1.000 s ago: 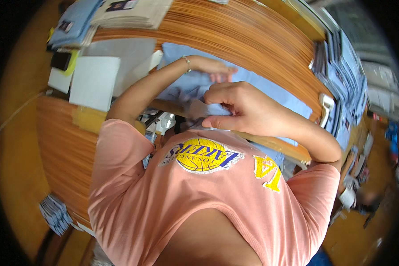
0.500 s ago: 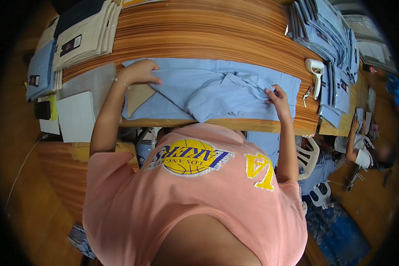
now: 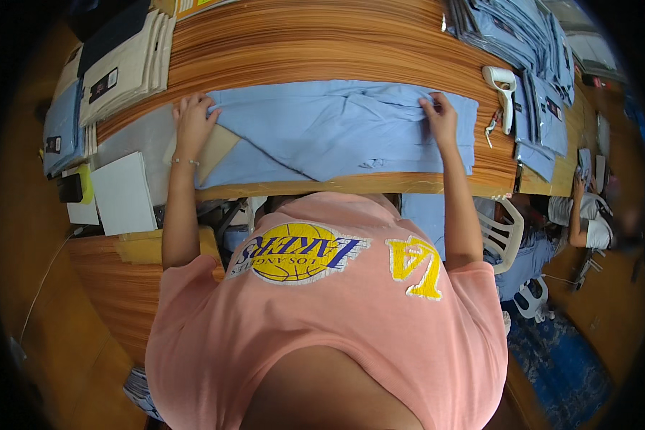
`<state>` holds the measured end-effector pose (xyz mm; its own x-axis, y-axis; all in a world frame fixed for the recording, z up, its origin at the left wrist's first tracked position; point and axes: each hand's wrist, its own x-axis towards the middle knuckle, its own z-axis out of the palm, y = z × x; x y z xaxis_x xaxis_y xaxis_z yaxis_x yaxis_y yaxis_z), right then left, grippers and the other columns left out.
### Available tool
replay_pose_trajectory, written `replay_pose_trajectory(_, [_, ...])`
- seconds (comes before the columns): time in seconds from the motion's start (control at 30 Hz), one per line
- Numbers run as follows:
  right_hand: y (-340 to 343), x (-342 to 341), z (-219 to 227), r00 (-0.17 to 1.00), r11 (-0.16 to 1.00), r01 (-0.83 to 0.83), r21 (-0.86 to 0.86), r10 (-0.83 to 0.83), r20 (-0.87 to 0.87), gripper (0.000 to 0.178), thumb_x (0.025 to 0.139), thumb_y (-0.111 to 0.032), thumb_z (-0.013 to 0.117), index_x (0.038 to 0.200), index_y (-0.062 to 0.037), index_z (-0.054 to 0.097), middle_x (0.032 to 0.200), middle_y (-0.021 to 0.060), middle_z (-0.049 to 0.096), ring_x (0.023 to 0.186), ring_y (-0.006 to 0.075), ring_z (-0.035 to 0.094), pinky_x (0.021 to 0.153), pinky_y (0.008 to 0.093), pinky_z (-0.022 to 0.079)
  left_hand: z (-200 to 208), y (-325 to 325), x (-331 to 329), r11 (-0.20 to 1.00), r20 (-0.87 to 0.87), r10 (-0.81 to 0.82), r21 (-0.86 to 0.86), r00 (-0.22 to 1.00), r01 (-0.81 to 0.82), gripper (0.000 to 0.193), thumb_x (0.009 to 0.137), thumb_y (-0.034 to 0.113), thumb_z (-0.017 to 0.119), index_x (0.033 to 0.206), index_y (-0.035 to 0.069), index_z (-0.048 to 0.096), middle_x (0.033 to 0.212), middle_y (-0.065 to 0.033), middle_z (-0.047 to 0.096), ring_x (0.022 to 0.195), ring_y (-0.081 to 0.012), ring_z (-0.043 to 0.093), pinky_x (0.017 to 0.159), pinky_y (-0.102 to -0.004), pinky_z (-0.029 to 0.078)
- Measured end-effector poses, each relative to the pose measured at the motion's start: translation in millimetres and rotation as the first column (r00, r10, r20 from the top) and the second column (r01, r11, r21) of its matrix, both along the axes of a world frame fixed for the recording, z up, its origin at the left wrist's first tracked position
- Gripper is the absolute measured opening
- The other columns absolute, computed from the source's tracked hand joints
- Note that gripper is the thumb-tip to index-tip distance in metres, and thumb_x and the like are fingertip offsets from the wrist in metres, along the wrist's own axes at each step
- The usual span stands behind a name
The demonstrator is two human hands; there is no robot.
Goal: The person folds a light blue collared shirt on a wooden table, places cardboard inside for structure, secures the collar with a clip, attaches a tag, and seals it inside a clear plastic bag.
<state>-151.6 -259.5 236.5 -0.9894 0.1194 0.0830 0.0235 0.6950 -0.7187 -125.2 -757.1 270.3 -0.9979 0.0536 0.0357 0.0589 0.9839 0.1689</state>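
A light blue garment lies stretched lengthwise along the near side of the striped wooden table, creased across its upper layer. Beneath its left end shows a piece of tan cardboard, partly covered by the cloth. My left hand is at the garment's upper left corner, thumb and fingers closed on the cloth edge. At the upper right part of the garment, my right hand pinches the fabric between thumb and fingers.
Packed beige garments are stacked at the far left, blue ones at the far right. A white lint roller lies right of the garment. White sheets lie on the left. A white chair and another person are at the right.
The garment's bunched upper layer has been spread flatter and drawn up toward the far edge. My left hand has moved to the left corner; my right hand has shifted to the far edge.
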Motion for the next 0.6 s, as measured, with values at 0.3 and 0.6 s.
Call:
replay_pose_trajectory(0.3, [123.4,62.1,6.4,0.982,0.906,0.133,0.402,-0.176,0.073,0.05,0.067,-0.022,0.077,0.11,-0.0022,0.059,0.103,0.0192,0.059,0.091,0.0328,0.058,0.079,0.0412,0.047,20.8,217.0,9.1,0.685,-0.245,-0.407,0.555,0.88,0.472,0.056,0.081,0.03,0.063,0.127,0.003,0.045,0.136,-0.0199,0.036,0.128,-0.0361,0.03,0.106,-0.0477,0.023])
replay_pose_trajectory(0.6, [119.8,53.2,4.3,0.849,0.988,0.151,-0.017,-0.121,0.515,0.051,0.064,-0.007,0.074,0.11,0.007,0.057,0.091,0.0148,0.066,0.079,0.0195,0.062,0.07,0.0298,0.048,-56.4,332.5,7.8,0.833,-0.173,-0.432,0.3,0.885,0.465,0.056,0.091,0.029,0.047,0.138,0.002,0.032,0.146,-0.0171,0.025,0.137,-0.031,0.018,0.108,-0.0541,0.014])
